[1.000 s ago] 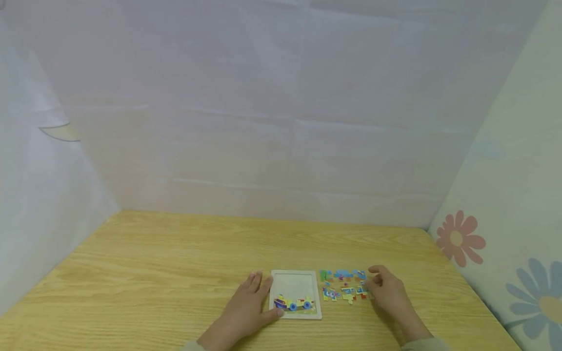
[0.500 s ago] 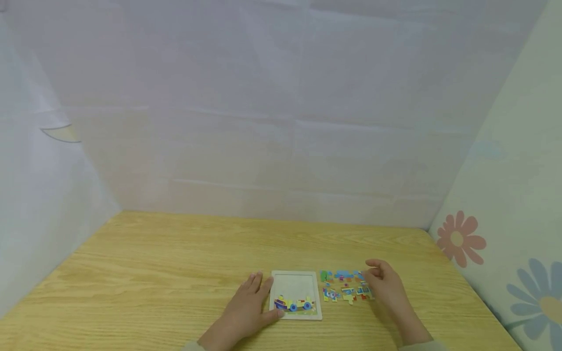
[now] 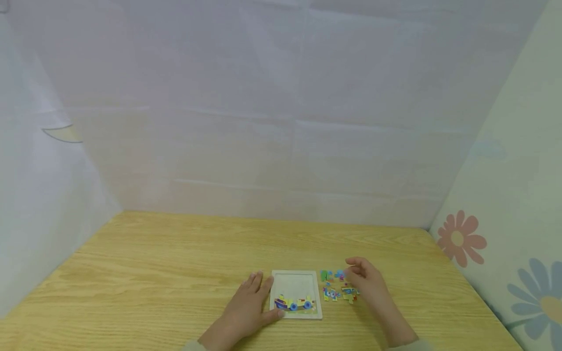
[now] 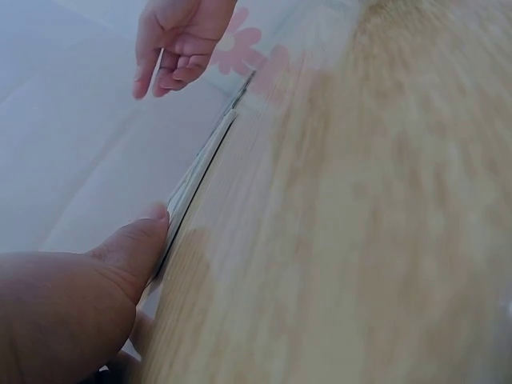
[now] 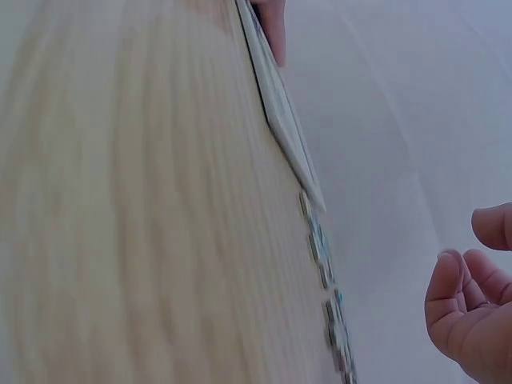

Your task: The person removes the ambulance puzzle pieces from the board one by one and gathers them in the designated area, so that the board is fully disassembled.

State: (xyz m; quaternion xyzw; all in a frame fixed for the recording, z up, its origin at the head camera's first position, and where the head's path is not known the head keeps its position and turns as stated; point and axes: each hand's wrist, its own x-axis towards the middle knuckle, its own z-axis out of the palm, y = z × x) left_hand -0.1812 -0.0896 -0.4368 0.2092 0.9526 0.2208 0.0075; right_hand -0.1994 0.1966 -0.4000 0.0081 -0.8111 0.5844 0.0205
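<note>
My left hand (image 3: 247, 307) lies flat beside a square white-framed puzzle tray (image 3: 319, 312), its spread fingers along the left side and the thumb on the lower left corner. In the left wrist view, that thumb (image 4: 134, 244) rests on the tray's edge. A strip of fitted pieces (image 3: 293, 304), showing a yellow vehicle with blue wheels, fills the tray's lower part. My right hand (image 3: 369, 282) hovers over loose jigsaw pieces (image 3: 331, 294) right of the tray and covers some. In the right wrist view, its fingers (image 5: 448, 308) are loosely bent, thumb apart, nothing between them.
The wooden table (image 3: 184, 263) runs back to a pale cloth wall (image 3: 281, 122). A side wall with printed flowers (image 3: 457, 238) stands along the right edge.
My right hand has moved left from the right end of the loose pieces to above their middle, hiding several of them. The left hand and the tray have stayed put.
</note>
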